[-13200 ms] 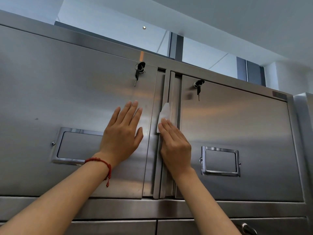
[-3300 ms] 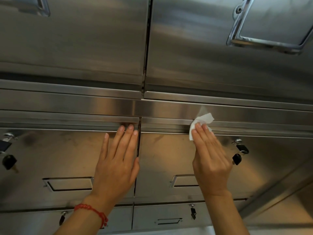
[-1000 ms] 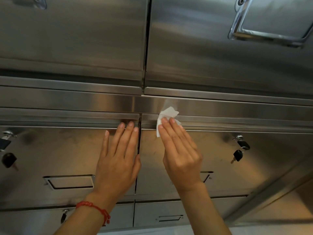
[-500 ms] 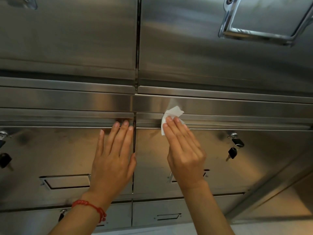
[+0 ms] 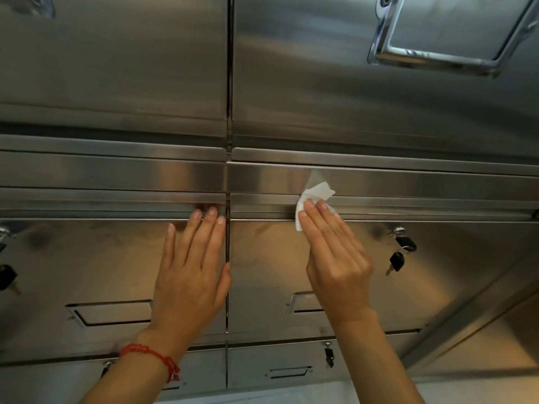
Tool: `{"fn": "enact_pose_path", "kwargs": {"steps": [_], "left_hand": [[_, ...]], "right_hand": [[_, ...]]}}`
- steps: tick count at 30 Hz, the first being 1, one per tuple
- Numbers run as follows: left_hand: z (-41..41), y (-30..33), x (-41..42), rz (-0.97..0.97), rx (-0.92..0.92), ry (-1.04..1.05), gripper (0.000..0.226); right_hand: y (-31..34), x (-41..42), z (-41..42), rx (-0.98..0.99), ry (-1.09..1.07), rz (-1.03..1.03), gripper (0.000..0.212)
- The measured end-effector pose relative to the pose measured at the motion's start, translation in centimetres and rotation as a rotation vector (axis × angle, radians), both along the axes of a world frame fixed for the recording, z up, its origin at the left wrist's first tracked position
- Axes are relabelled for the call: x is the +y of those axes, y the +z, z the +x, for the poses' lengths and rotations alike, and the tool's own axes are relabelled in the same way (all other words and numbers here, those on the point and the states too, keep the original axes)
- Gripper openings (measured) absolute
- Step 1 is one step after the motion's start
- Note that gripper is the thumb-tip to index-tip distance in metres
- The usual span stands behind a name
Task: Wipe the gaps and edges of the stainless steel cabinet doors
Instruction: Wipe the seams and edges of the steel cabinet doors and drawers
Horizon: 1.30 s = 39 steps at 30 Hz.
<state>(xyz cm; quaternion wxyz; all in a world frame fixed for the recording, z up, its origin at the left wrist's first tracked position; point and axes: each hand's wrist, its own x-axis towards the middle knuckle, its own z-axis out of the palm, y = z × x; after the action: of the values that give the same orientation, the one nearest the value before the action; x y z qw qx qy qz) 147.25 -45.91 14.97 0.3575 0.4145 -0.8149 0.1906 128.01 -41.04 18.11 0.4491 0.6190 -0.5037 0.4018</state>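
Stainless steel cabinet doors fill the view. My right hand [image 5: 335, 258] presses a white wipe [image 5: 316, 195] against the top edge of the middle-right door [image 5: 437, 287], at the horizontal gap under the steel rail [image 5: 116, 173]. Most of the wipe is hidden under my fingers. My left hand [image 5: 189, 275], with a red bracelet on the wrist, lies flat with fingers spread on the middle-left door [image 5: 87, 258], beside the vertical gap [image 5: 227, 287] between the two doors.
A black key [image 5: 398, 259] hangs from the lock at the right door's upper right. Another key [image 5: 7, 277] hangs at the far left. Label frames sit on each door, a large one [image 5: 449, 33] at the top right. Lower drawers with locks lie below.
My right hand has slid the wipe to the right along the top edge of the right door over the last second. My left hand has stayed flat on the left door.
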Motion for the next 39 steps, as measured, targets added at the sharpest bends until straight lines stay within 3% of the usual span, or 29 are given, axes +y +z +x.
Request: {"fn": "enact_pose_path", "kwargs": {"steps": [39], "left_hand": [[-0.3, -0.3, 0.0, -0.029, 0.012, 0.016, 0.059]], "right_hand": [[-0.1, 1.5, -3.6, -0.069, -0.090, 0.009, 0.021]]}}
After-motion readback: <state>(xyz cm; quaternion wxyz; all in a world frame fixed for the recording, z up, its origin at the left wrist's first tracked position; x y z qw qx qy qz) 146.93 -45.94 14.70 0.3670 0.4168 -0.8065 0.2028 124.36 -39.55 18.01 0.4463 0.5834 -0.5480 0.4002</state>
